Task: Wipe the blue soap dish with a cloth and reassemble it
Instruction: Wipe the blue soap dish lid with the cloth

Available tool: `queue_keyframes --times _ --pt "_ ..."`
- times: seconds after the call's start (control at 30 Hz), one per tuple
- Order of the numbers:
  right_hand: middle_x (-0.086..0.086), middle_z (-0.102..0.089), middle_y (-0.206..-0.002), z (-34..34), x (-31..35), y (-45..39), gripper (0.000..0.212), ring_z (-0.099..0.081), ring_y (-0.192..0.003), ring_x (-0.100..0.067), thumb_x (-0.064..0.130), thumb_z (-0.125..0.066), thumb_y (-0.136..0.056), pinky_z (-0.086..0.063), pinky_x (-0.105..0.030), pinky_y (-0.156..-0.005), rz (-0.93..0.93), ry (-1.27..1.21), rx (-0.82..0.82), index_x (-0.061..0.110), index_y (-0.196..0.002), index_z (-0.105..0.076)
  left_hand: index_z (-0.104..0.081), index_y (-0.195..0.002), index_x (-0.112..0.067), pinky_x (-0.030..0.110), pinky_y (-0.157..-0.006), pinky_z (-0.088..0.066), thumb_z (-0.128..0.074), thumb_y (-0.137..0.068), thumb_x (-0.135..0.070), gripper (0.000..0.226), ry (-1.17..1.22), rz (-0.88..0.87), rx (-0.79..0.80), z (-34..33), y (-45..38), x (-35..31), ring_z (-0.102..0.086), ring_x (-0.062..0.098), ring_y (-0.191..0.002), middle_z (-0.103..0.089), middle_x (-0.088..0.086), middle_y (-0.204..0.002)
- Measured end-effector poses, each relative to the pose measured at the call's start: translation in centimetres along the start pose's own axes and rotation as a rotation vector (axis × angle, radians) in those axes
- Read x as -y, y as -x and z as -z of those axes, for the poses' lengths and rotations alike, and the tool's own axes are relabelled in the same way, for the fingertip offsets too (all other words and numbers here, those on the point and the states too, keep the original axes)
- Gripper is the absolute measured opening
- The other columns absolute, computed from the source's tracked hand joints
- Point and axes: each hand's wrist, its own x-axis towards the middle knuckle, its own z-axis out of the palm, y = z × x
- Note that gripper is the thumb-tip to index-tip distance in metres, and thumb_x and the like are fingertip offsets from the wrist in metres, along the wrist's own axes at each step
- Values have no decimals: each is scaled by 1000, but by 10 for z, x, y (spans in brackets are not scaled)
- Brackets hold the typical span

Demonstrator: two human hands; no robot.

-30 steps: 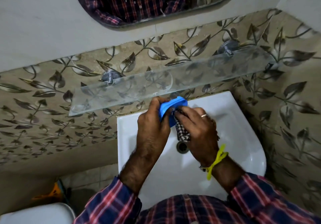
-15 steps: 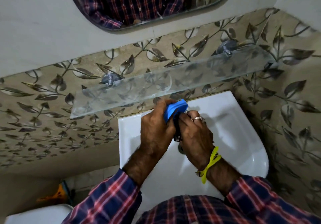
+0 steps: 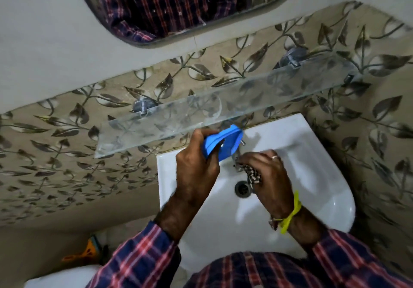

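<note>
My left hand (image 3: 196, 167) grips the blue soap dish (image 3: 223, 142) with fingers curled round it. I hold it up on its edge over the back edge of the white sink (image 3: 312, 153), just under the glass shelf (image 3: 223, 109). My right hand (image 3: 268, 176) is closed round the checked cloth (image 3: 253, 176), near the dish but not touching it, above the drain (image 3: 242, 188).

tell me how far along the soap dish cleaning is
Partly done, as far as can be seen. The left hand grips the blue soap dish above the sink, and the right hand holds the checked cloth clear of it, so no wiping is happening right now. How clean the dish is can't be judged. Putting it back together is left.
</note>
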Motion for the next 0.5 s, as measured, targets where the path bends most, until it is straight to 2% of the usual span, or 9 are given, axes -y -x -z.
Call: queue_keyframes --times 0.1,0.2,0.27,0.33,0.4,0.5 --pt "-2 -72 -115 5 9 -3 50 -56 -94 -30 -6 -62 -64 -45 -38 -88 105 -1 -195 9 -109 -74 -61 -100 -28 2 -68 -41 -71 -85 -21 19 88 108 -18 -3 4 8 -61 -12 -76 -66 -33 -89" --pt "-6 -72 -114 2 18 -8 25 -58 -92 -32 0 -58 -90 -48 -38 -87 235 32 -299 5 -109 -74 -62 -98 -27 12 -67 -49 -71 -84 -25 16 87 147 13 -4 1 12 -64 -5 -75 -68 -28 -85" --pt "-9 -74 -107 -7 28 -12 25 -62 -89 -34 4 -49 -98 -52 -39 -82 322 159 -267 2 -104 -74 -62 -99 -28 14 -66 -50 -69 -84 -26 17 52 122 11 -2 2 13 -66 3 -74 -67 -23 -78" --pt "-10 -73 -99 -16 36 -11 25 -66 -85 -35 3 -49 -97 -54 -41 -73 340 308 -199 3 -97 -74 -60 -101 -30 14 -65 -47 -68 -83 -24 21 18 99 3 0 3 12 -65 9 -74 -70 -15 -81" --pt "-9 -71 -91 -21 42 -9 13 -65 -81 -34 1 -61 -88 -54 -42 -67 266 380 -139 6 -90 -72 -56 -104 -31 15 -64 -45 -63 -82 -22 25 -17 63 27 0 8 9 -64 13 -76 -73 -8 -83" --pt "-10 -70 -85 -21 45 -15 13 -66 -84 -37 2 -69 -77 -55 -43 -69 189 338 -33 6 -88 -72 -53 -110 -31 29 -60 -49 -54 -80 -27 31 -133 -46 129 0 15 2 -65 18 -67 -73 -1 -74"
